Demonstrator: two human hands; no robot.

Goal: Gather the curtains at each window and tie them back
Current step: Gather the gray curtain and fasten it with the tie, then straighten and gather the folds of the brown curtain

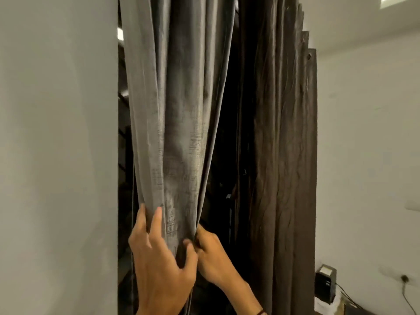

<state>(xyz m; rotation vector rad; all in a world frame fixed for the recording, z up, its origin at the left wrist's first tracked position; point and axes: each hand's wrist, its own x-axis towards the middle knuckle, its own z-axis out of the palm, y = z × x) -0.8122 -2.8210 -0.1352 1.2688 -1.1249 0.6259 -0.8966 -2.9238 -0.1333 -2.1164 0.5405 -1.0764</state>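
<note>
A grey curtain (177, 110) hangs in gathered folds at the left of the window opening. My left hand (159, 258) wraps round its lower part from the left, fingers up along the folds and thumb pressing in from the front. My right hand (211, 255) grips the curtain's right edge just beside that thumb, its fingers tucked behind the cloth. A darker brown curtain (281, 155) hangs bunched to the right, untouched. No tie-back is in view.
A white wall (56, 155) stands close on the left, another white wall (368, 155) on the right. A dark gap (227, 167) shows between the two curtains. Low at the right are a small black box (325, 283) and a wall socket with cable (404, 279).
</note>
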